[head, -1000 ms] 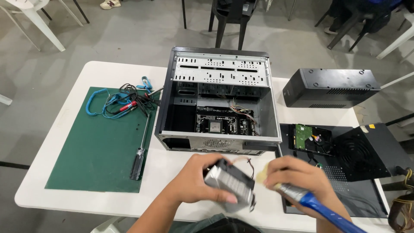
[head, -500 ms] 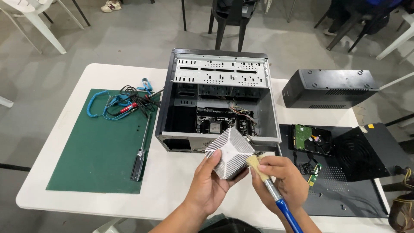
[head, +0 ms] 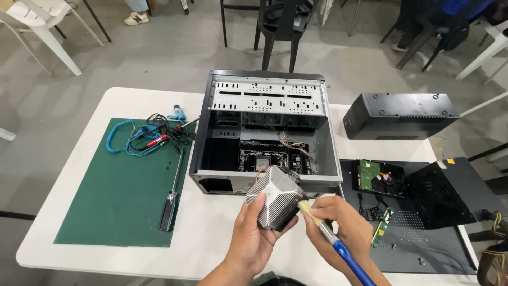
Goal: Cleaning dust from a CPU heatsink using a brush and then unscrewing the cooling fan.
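Heatsink (head: 276, 197) sits tilted in your closed left hand (head: 254, 235) above the surface (head: 211, 238), fins turned toward the blue-handled brush (head: 330, 238) your right hand (head: 338, 228) grips, bristles touching its edge.

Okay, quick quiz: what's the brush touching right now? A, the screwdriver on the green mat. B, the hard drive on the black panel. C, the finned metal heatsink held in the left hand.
C: the brush in the right hand meets the finned heatsink gripped by the left hand.
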